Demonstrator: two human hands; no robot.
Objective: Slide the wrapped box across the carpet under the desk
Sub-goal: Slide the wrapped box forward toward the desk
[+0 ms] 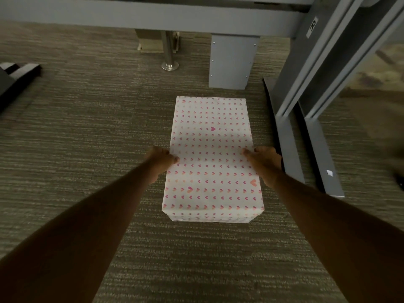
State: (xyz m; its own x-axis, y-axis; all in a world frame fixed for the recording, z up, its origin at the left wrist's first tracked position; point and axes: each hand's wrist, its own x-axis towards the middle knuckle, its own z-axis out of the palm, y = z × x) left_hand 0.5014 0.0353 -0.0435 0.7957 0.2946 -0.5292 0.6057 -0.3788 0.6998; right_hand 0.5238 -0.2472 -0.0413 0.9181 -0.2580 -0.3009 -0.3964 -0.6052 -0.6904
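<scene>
A long wrapped box (212,136), white paper with small pink and orange hearts, lies flat on the striped grey-brown carpet (87,132). Its far end points toward the grey desk frame (153,18) overhead. My left hand (160,162) grips the box's left side, thumb on the top edge. On the opposite long side my right hand (265,164) holds it the same way, thumb resting on top. Both forearms reach in from the bottom corners.
A grey metal box-shaped post (231,62) stands just beyond the box's far end. A chrome pole with a round foot (170,62) is to its left. Grey desk legs with long floor feet (290,145) run close along the right. A dark object (13,77) lies far left.
</scene>
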